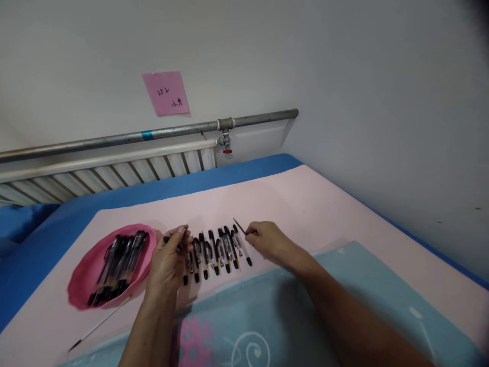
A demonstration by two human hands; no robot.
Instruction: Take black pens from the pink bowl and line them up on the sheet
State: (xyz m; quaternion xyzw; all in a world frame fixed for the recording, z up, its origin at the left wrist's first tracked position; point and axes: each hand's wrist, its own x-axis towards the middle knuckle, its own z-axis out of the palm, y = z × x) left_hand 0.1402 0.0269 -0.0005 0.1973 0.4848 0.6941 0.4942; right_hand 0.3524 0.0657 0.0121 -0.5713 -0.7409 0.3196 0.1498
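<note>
My right hand (267,242) is closed on a thin, dark pen refill (240,226), which points up and to the left. To its left, my left hand (171,252) is closed around a black pen part (166,239); the fingers hide most of it, so I cannot tell whether it is a cap or a whole pen. Between the hands lies a row of disassembled pens (217,252), with clear barrels, black caps and small loose pieces side by side. A pink scalloped bowl (78,285) left of my left hand holds a bundle of black-capped pens (121,265).
Another thin refill (97,324) lies in front of the bowl. Pale pink sheeting (290,204) covers the blue surface (244,169), with a light blue patterned cloth (305,316) nearest me. Behind are a radiator (145,169), a pipe (183,130) and a pink note (166,93).
</note>
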